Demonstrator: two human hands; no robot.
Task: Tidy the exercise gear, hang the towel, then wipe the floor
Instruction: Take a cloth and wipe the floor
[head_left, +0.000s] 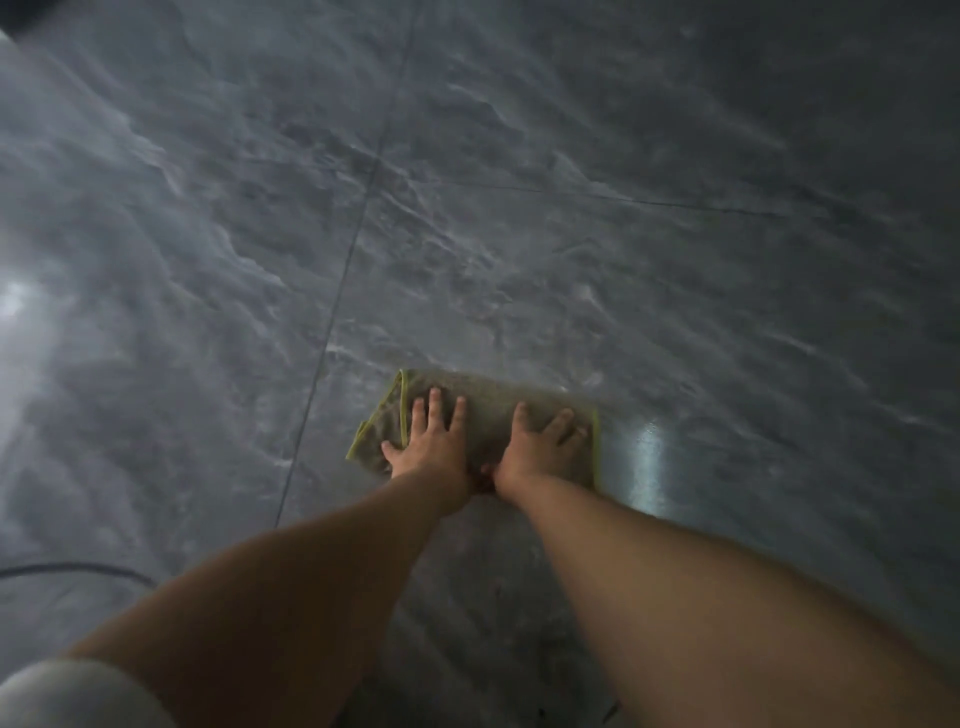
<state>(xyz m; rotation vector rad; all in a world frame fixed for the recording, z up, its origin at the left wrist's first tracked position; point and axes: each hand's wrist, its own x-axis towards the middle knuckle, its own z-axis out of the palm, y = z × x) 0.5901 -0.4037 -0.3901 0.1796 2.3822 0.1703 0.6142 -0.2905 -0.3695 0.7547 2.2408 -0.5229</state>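
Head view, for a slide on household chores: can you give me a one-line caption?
Both hands, left hand and right hand, press a yellow-edged cloth flat on the grey tiled floor.

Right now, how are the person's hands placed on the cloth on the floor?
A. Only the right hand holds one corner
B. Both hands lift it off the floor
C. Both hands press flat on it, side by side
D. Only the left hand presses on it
C: the left hand and the right hand both lie flat, fingers spread, on the yellow-edged cloth, which lies on the grey tiled floor.
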